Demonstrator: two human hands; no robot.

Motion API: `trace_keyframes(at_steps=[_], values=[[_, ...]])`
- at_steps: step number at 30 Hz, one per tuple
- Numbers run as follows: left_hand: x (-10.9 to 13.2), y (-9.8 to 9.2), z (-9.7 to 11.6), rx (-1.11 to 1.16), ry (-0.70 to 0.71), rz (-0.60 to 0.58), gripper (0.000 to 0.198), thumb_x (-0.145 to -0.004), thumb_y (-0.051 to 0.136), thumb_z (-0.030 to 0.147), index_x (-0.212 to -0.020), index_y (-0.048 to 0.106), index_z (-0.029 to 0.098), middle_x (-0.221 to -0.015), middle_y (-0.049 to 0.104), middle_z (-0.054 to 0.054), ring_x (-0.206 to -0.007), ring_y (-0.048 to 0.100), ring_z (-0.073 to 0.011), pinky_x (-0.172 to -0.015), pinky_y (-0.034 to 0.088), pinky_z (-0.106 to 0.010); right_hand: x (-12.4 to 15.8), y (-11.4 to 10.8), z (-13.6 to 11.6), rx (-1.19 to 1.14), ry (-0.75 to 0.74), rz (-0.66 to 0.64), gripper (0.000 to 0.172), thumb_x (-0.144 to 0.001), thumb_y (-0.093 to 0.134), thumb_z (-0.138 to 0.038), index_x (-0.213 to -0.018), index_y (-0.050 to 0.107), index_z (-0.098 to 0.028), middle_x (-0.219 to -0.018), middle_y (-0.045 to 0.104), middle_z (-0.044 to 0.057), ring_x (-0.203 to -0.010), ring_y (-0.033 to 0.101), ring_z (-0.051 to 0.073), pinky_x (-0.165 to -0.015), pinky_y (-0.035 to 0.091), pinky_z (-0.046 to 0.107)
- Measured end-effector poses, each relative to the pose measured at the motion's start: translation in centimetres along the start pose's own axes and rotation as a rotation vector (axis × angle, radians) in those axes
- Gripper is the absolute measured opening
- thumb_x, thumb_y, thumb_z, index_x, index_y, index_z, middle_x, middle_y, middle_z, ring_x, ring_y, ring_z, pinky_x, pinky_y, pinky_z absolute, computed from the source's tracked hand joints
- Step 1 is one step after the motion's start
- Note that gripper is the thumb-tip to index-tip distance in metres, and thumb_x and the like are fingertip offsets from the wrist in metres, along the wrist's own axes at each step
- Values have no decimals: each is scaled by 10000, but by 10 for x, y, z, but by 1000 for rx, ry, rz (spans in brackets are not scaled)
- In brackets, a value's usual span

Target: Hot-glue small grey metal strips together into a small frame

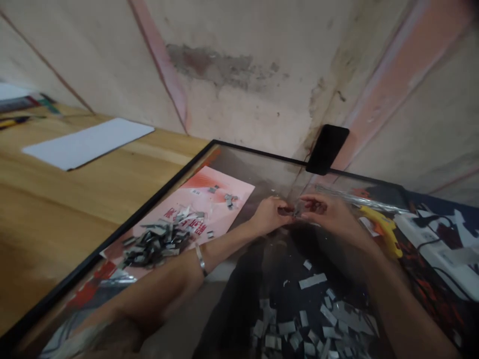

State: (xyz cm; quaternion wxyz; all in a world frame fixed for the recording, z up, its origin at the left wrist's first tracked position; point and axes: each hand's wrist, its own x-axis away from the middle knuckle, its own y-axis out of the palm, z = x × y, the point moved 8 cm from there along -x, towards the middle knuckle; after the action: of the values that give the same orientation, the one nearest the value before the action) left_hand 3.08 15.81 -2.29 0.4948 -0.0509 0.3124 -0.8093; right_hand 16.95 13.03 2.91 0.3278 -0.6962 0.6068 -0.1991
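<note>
My left hand point(271, 215), with a silver bangle point(200, 260) on its wrist, meets my right hand point(329, 214) above a dark glossy tabletop point(239, 264). Fingers of both hands are pinched toward each other around a small greyish, partly clear piece point(297, 208), too blurred to name. Left of my arm, a heap of small dark-grey and silvery strips point(155, 245) lies on a pink printed sheet point(224, 187). Closer to me, many pale grey rectangular pieces point(287, 327) are scattered on the dark surface.
A black phone point(327, 149) leans on the wall at the tabletop's black rim. To the right lie a yellow glue gun point(385, 232), a white power strip point(436, 249) and dark cables. White paper point(90, 142) rests on the wooden table point(45, 199) at left.
</note>
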Motion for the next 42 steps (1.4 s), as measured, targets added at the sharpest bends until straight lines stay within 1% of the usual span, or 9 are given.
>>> trace_keyframes(at_steps=[5, 8, 11, 15, 21, 27, 33, 37, 42], values=[[-1, -1, -2, 1, 13, 15, 312, -696, 708, 413, -904, 738, 182, -858, 723, -31, -790, 642, -154, -764, 472, -234, -2, 5, -5, 25, -6, -6, 350, -709, 694, -308, -1043, 690, -205, -854, 675, 29, -753, 596, 168, -661, 449, 289], [-1, -4, 2, -20, 50, 32, 304, -708, 694, 429, -883, 744, 186, -826, 718, -22, -791, 632, -154, -755, 458, -228, -2, 5, -4, 46, 3, 18, 332, -735, 673, -340, -1037, 691, -203, -865, 683, 33, -739, 593, 171, -656, 444, 298], [-1, -6, 5, -28, 78, 37, 272, -728, 678, 411, -886, 749, 202, -819, 708, -14, -791, 621, -145, -721, 442, -210, -2, 8, -4, 55, 1, 18, 304, -759, 653, -371, -1006, 699, -201, -892, 693, 42, -748, 598, 177, -683, 450, 314], [-2, -6, 3, -31, 66, 46, 237, -722, 683, 376, -885, 755, 221, -840, 695, -9, -779, 615, -142, -717, 435, -215, -2, 11, -6, 54, -26, 33, 234, -766, 649, -363, -909, 709, -188, -881, 695, 46, -762, 604, 182, -709, 453, 320], [-3, -3, 0, -24, 56, 37, 225, -717, 688, 373, -877, 760, 233, -821, 682, -5, -765, 604, -141, -708, 426, -222, -2, 10, -10, 136, -46, 51, 218, -761, 650, -335, -898, 710, -175, -842, 686, 40, -742, 597, 176, -655, 431, 292], [-3, -4, 1, -28, 57, 63, 194, -715, 698, 361, -841, 763, 228, -807, 682, -8, -785, 605, -147, -717, 425, -224, -2, 10, -12, 148, -66, 63, 161, -757, 660, -298, -854, 706, -179, -816, 679, 24, -751, 595, 169, -662, 423, 277], [-4, -2, 0, -31, 56, 61, 188, -715, 697, 348, -844, 763, 230, -790, 683, -2, -752, 602, -140, -711, 426, -222, -2, 12, -12, 125, -69, 32, 146, -774, 640, -283, -853, 701, -175, -825, 677, 27, -746, 589, 163, -672, 424, 277], [-3, -4, 1, -10, 85, 80, 179, -713, 694, 318, -844, 764, 218, -795, 688, -7, -744, 601, -139, -692, 419, -221, -1, 13, -7, 118, -36, 20, 174, -781, 630, -305, -871, 705, -177, -817, 685, 29, -730, 591, 164, -649, 422, 274], [-3, -4, 1, -6, 86, 76, 187, -711, 697, 342, -823, 765, 208, -779, 687, -14, -732, 596, -142, -689, 415, -227, -2, 13, -5, 89, -50, 43, 169, -761, 649, -308, -845, 703, -173, -789, 679, 23, -680, 574, 153, -617, 412, 266]])
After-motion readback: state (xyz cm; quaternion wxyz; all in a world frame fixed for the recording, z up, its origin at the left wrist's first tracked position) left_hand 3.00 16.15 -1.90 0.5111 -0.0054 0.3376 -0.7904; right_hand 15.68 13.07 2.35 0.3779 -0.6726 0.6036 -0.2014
